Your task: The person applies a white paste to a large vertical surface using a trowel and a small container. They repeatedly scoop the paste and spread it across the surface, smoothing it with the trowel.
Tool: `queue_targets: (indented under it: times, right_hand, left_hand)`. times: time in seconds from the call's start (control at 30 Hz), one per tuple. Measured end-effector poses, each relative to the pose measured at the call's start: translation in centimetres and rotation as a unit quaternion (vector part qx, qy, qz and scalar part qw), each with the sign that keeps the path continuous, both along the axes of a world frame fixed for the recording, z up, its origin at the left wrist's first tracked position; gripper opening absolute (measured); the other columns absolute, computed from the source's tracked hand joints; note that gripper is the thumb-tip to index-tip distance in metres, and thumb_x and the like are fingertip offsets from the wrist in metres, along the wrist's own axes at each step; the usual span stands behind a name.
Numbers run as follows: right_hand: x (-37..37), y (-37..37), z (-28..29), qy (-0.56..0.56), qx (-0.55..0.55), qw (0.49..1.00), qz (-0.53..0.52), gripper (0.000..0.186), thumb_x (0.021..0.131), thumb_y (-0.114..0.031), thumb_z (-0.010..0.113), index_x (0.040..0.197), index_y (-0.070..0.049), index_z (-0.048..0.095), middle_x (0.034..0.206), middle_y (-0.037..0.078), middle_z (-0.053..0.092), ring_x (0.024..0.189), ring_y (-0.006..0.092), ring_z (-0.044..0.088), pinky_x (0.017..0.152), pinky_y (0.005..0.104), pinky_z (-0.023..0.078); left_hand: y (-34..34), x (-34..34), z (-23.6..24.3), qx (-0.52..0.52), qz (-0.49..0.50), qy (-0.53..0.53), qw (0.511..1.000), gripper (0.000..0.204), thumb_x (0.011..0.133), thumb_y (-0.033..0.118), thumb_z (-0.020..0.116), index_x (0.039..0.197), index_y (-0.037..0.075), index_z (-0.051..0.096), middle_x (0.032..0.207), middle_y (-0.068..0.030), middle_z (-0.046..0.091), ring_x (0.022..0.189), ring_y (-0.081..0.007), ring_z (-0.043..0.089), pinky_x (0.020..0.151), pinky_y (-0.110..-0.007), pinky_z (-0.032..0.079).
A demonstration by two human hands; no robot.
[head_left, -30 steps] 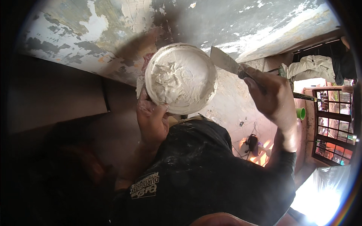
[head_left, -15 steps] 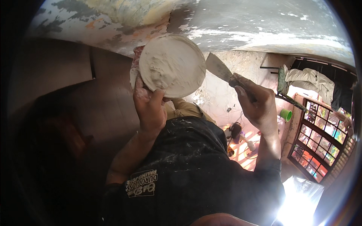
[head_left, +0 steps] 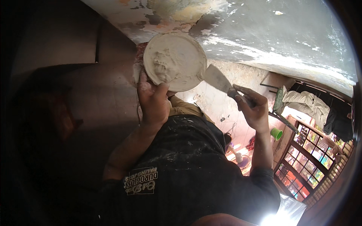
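2 bare hands are being occupied near the upper middle of the frame. By the left hand (head_left: pixel 154 100), a round white pan (head_left: pixel 193 49) is being gripped at its lower left edge, the thumb lying over the rim. By the right hand (head_left: pixel 253 109), toward the right of centre, a putty knife (head_left: pixel 218 79) is being held by its handle, the fingers closing around it; its blade is being pointed at the pan's right rim, though whether contact is being made cannot be told.

Off-white filler paste (head_left: pixel 166 63) is being carried in the pan, mostly heaped in its left half, so the supply is apparently not being exhausted. No paste is being spread on the wall (head_left: pixel 256 30) at this moment, as the blade is being held apart from it. Across the top of the frame, grey, whitish and ochre patches are being shown on that wall; which are fresh filler and which old paint cannot be told. Judged by this unevenness, the surface is being left unfinished, and more coating and smoothing are seemingly being called for.
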State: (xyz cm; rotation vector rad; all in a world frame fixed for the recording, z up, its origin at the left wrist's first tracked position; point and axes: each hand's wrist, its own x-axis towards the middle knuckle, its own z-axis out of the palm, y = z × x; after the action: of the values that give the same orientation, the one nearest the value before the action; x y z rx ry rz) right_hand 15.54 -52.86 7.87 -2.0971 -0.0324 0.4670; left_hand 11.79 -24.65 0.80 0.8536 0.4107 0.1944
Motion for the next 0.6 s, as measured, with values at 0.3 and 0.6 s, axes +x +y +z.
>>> queue_targets:
  times: [0.3,0.6]
  right_hand:
    - [-0.4,1.7,2.1,0.036,0.037,0.996,0.069,0.029,0.099,-0.001,0.071,0.127,0.007,0.072,0.099,0.009,0.08,0.074,0.0026,0.061,0.062,0.0195,0.049]
    - [3.0,-1.5,4.4,0.004,0.044,0.995,0.094,0.028,0.095,-0.003,0.073,0.122,0.006,0.075,0.074,0.004,0.071,0.062,0.0045,0.058,0.053,0.0222,0.042]
  left_hand:
    - [-0.2,-0.1,1.3,-0.021,0.019,-0.02,0.999,0.067,0.086,-0.015,0.049,0.152,-0.004,0.038,0.143,-0.017,0.055,0.129,-0.0225,0.06,0.106,-0.038,0.057]
    - [0.3,-0.8,2.7,-0.035,-0.019,-0.079,0.996,0.073,0.083,-0.015,0.047,0.154,-0.008,0.034,0.146,-0.0191,0.053,0.137,-0.0258,0.055,0.116,-0.04,0.049]
